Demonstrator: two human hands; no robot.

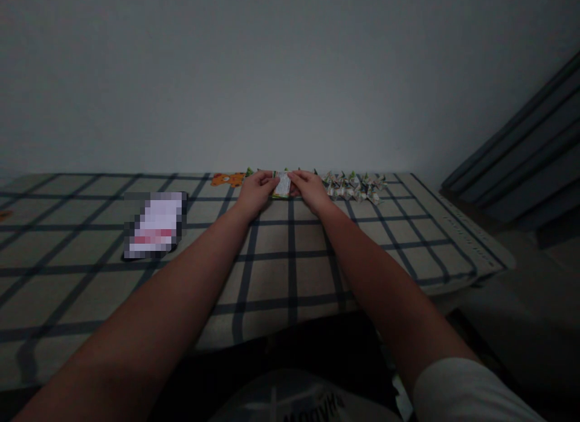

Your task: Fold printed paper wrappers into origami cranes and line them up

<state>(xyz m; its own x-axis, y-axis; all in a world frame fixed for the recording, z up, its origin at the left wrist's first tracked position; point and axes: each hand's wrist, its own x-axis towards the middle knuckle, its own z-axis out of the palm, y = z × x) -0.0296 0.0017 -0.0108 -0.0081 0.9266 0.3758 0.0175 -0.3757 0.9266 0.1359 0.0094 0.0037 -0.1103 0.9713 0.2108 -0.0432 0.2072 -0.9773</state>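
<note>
Both my arms reach across the table to a small printed packet (283, 185), white with green edges. My left hand (259, 189) pinches its left side, thumb on top. On its right side my right hand (309, 187) grips it the same way. The packet's underside and the fingers beneath it are hidden. Right of my right hand lie several small folded, star-like pieces (356, 186) with pointed white and green tips. More green tips show behind my hands, partly covered by them.
A checked cloth (290, 277) covers the table, with an orange bear print near my left hand. A phone (156, 222) with a blurred-out screen lies to the left. The wall (272, 77) rises at the table's far edge; a grey curtain (525, 150) hangs at the right.
</note>
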